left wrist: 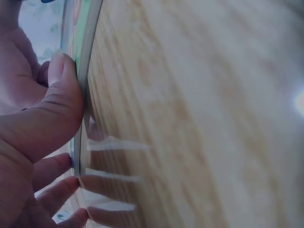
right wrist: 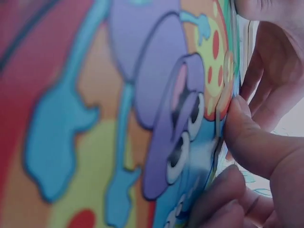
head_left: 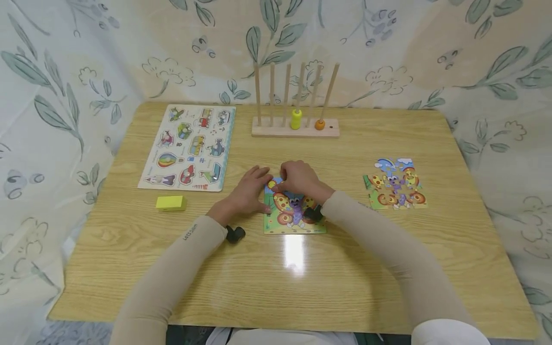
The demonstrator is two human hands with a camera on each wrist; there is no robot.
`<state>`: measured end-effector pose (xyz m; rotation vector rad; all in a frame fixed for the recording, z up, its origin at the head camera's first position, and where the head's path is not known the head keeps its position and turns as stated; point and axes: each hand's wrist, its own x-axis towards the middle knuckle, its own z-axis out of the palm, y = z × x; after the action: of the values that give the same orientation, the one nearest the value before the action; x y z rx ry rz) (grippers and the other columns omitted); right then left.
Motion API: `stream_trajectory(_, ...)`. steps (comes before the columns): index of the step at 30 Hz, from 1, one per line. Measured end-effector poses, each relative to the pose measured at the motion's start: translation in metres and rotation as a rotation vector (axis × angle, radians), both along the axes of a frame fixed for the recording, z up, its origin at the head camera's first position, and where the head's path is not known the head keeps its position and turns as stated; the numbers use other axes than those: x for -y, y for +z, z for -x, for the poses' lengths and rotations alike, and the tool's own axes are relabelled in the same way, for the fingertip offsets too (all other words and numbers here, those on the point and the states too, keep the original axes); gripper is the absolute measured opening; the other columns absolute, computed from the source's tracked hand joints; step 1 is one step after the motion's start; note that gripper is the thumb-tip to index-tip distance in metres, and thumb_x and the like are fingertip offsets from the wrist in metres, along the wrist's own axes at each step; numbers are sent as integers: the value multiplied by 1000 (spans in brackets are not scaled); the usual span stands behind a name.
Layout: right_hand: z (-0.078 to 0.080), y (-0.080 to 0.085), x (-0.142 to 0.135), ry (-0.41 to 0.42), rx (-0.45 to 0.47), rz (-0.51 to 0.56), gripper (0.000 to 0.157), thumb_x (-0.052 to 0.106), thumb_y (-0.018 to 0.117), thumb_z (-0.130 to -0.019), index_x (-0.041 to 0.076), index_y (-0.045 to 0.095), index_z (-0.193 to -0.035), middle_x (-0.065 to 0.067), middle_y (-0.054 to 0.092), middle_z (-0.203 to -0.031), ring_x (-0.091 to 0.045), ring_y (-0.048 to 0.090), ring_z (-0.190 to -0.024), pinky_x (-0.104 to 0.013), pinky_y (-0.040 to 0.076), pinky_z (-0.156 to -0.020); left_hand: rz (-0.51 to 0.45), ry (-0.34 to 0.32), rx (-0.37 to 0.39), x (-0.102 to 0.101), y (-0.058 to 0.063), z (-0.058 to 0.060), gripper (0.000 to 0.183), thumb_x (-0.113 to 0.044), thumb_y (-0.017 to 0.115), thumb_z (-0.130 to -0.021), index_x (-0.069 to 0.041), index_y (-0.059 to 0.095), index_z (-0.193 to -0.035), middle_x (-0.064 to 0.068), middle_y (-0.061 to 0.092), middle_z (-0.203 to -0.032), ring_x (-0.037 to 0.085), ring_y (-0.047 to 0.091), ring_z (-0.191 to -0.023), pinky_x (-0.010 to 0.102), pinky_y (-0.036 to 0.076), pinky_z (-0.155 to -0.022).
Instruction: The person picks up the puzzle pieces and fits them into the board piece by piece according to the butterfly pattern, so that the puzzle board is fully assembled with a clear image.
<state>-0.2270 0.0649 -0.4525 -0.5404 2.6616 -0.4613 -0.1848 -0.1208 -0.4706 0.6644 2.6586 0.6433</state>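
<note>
A butterfly jigsaw puzzle (head_left: pixel 295 215) lies in front of the person, its picture filling much of the right wrist view. The left hand (head_left: pixel 247 191) spreads along the puzzle's left side, its thumb (left wrist: pixel 64 78) against the board's edge (left wrist: pixel 85 52) and its other fingers near the far left corner. Over the far part of the puzzle, the right hand (head_left: pixel 302 179) pinches a puzzle piece (right wrist: pixel 226 88) at the upper left, thumb (right wrist: pixel 242 126) against it. That piece's edge stands slightly raised from the picture. The right hand covers part of the puzzle's top.
A second butterfly puzzle (head_left: pixel 394 184) lies at the right. A picture board (head_left: pixel 185 148) with vehicle shapes and a yellow block (head_left: pixel 170 203) are at the left. Behind stands a wooden peg rack (head_left: pixel 295 128) with yellow and orange beads.
</note>
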Motion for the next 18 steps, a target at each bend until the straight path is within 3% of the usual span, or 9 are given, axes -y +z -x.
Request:
stream_trajectory(5, 1, -1, -4, 15, -3, 67, 34, 43, 73, -83, 12, 60, -85, 0, 57, -73, -14, 50, -61, -24, 40, -53, -3, 13, -6, 0, 1, -1, 94, -38, 85, -69, -3, 41, -144, 13, 25, -158, 38, 12, -147, 50, 13, -121)
stream_trajectory(10, 5, 11, -30, -80, -43, 228, 22, 33, 66, -90, 11, 64, -90, -4, 64, -76, -17, 56, -62, -27, 45, -54, -21, 25, -7, 2, 0, -2, 94, -38, 86, -68, -4, 41, -144, 14, 24, -158, 38, 11, -148, 51, 13, -121)
stream_trajectory(13, 17, 28, -70, -126, -99, 203, 19, 25, 64, -91, 6, 65, -94, -11, 67, -84, -23, 60, -70, -35, 49, -63, -32, 29, -8, 2, 0, -2, 93, -38, 86, -68, -5, 42, -143, 14, 24, -158, 38, 10, -148, 51, 12, -121)
stream_trajectory(18, 33, 40, -169, -107, -126, 30, 27, 13, 64, -89, -4, 61, -109, -24, 65, -104, -37, 62, -92, -50, 50, -82, -25, 0, -6, 0, -3, -1, 93, -38, 86, -68, -6, 42, -143, 14, 23, -158, 39, 10, -147, 51, 11, -121)
